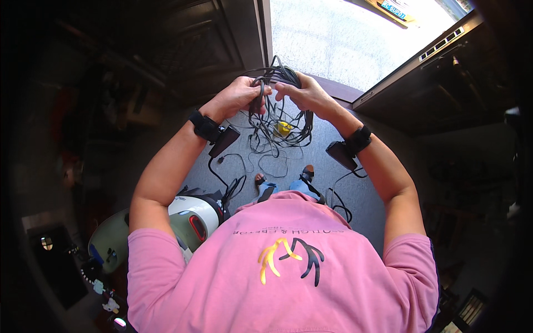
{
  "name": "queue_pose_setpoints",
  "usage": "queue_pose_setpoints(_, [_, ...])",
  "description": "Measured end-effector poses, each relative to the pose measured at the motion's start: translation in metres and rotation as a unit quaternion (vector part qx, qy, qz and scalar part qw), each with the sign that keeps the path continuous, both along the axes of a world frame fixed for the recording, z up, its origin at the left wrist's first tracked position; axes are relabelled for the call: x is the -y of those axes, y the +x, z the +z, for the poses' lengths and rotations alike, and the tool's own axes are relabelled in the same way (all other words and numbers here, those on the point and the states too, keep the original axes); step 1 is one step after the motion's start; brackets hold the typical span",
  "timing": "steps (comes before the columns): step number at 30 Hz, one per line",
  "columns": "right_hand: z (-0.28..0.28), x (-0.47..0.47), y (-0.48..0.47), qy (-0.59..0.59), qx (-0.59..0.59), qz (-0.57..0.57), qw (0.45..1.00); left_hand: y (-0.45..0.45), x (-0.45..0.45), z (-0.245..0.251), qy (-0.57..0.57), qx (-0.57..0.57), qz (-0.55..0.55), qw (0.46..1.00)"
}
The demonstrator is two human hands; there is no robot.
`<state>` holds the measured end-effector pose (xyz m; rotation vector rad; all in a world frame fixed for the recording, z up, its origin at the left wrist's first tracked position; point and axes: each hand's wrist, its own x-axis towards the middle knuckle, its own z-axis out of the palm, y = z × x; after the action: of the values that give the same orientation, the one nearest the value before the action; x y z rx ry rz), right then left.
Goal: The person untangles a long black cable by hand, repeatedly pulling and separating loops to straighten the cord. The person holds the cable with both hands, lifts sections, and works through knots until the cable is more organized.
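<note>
A loose coil of dark electrical cable (309,125) hangs in front of me, raised off the floor. My left hand (245,93) grips strands on the coil's left side, with a loop passing over the fingers. My right hand (303,92) holds the bunched top right of the coil, its thumb pointing left toward my left hand. Through the loops shows a yellow object (284,128); whether it is attached to the cable I cannot tell. Below the coil, thinner cable lies in tangled loops on the floor, and a small dark plug (221,160) rests at the left.
A doorway ahead opens onto bright paving (316,45), with a yellow vehicle (395,14) outside. A dark door panel (208,37) stands at left, another at right. A scooter-like vehicle (195,208) is close by my left side. Wrist-worn devices trail cables beside both arms.
</note>
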<state>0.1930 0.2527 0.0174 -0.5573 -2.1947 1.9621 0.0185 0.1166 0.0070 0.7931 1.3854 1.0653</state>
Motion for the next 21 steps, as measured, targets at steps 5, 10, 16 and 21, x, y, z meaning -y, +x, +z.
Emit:
queue_pose_setpoints(5, [0.011,0.007,-0.016,0.097,-0.018,-0.002,0.995,0.016,-0.006,0.018,0.043,-0.222,-0.012,0.974])
queue_pose_setpoints(10, [0.020,-0.041,0.005,0.103,0.028,-0.027,0.994,0.006,0.003,0.035,-0.032,-0.348,-0.133,0.928])
queue_pose_setpoints(16, [0.047,-0.083,0.037,0.190,0.044,-0.033,0.980,0.005,0.001,0.044,-0.052,-0.351,-0.105,0.929])
queue_pose_setpoints(21, [0.068,-0.082,0.024,0.320,0.054,-0.004,0.946,0.018,-0.020,0.059,-0.010,-0.347,-0.145,0.927])
